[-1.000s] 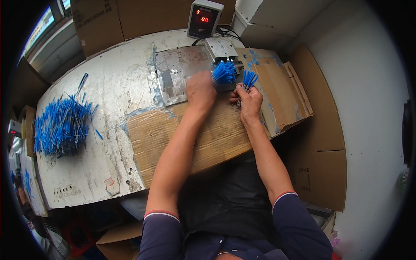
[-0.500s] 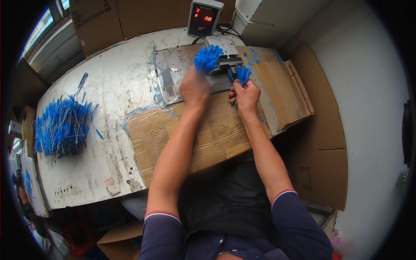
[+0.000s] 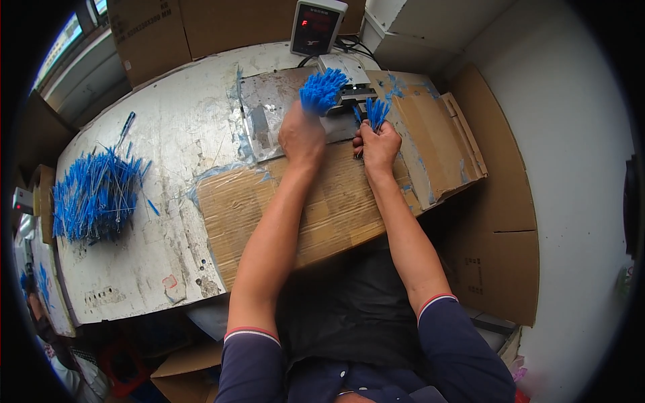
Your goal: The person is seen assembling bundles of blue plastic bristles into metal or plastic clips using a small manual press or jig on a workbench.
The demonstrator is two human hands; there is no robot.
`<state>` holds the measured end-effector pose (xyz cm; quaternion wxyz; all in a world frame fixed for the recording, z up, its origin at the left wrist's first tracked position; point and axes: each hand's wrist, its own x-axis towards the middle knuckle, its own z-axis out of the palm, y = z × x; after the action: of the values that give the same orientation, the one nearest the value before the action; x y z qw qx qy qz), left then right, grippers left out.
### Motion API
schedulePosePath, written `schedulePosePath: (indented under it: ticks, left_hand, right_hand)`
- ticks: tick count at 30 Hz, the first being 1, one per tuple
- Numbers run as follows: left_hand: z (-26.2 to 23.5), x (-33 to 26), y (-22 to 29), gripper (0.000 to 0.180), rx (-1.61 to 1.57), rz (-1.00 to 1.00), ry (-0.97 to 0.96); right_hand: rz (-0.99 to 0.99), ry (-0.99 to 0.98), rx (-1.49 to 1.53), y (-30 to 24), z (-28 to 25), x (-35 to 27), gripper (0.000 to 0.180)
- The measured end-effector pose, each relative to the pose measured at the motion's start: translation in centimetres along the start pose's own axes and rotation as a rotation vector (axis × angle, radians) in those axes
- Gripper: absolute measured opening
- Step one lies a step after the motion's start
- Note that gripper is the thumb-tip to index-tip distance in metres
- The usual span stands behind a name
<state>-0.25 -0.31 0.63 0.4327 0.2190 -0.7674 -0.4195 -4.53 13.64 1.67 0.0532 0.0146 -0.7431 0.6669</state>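
My left hand (image 3: 301,139), slightly blurred, is closed round a thick bunch of thin blue-tipped wire pieces (image 3: 322,91), tips pointing up. Just to its right, my right hand (image 3: 380,144) pinches a smaller bunch of the same blue-tipped pieces (image 3: 377,112). One short blue piece stands a little apart at that hand's left side, close to a small metal machine (image 3: 355,94). A large loose heap of blue-tipped wire pieces (image 3: 99,195) lies on the left of the table. What the lower ends of both bunches look like is hidden by my fingers.
A display box (image 3: 317,28) with red lit characters stands behind the machine, cables beside it. Taped cardboard (image 3: 289,215) covers the table's near edge, and more cardboard (image 3: 430,141) lies at the right. A white worn tabletop (image 3: 175,134) stretches left. A pale wall rises at right.
My right hand has shifted slightly left with its small bunch. My left hand stays in nearly the same place. Fewer red characters show on the display.
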Motion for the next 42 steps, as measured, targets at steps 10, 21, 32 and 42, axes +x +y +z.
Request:
schedulePosePath:
  ticks: [10, 21, 32, 42]
  left_hand:
    - [0.3, 0.1, -0.2, 0.009, 0.030, 0.038, 0.002]
    - [0.5, -0.2, -0.4, 0.010, 0.131, 0.055, -0.127]
    - [0.1, -0.2, 0.0, 0.014, 0.161, 0.118, -0.186]
    - [0.5, -0.4, -0.6, 0.022, 0.243, 0.245, -0.188]
  right_hand:
    - [0.073, 0.001, 0.121, -0.2, 0.6, -0.1, 0.010]
    - [0.206, -0.087, 0.405, 0.3, -0.7, 0.0, 0.016]
    - [0.129, -0.160, 0.264, 0.3, -1.5, -0.4, 0.015]
    - [0.219, -0.201, 0.278, -0.8, -2.2, -0.2, 0.012]
